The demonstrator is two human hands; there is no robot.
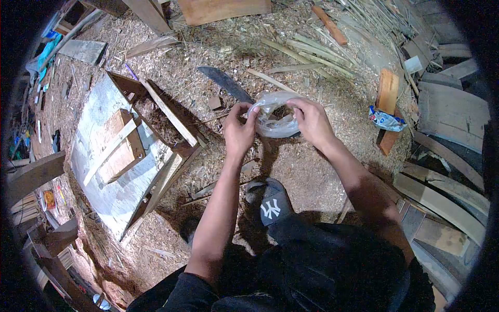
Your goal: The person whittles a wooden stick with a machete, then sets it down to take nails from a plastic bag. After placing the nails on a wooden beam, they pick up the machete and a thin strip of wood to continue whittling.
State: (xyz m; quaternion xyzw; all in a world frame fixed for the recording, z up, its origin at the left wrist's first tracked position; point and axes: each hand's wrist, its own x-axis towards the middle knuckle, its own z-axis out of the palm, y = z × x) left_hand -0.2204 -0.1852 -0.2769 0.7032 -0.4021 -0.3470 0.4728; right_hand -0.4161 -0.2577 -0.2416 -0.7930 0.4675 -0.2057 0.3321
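A clear plastic bag (pixel 278 128) hangs between my two hands, its mouth spread into a ring. My left hand (pixel 240 129) pinches the left side of the rim between thumb and fingers. On the right side of the rim, my right hand (pixel 313 124) grips the plastic in the same way. What lies inside the bag is hard to make out. Just beyond my left hand, a dark curved blade (pixel 224 83) lies on the ground, its near end hidden behind the bag and hand.
A low wooden table (pixel 99 140) stands at left, with a wood block (pixel 125 148) and a thin strip on top. A blue-and-white packet (pixel 386 119) rests on boards at right. Curved planks (pixel 442 208) are stacked along the right. Wood shavings cover the ground around my sandal (pixel 273 205).
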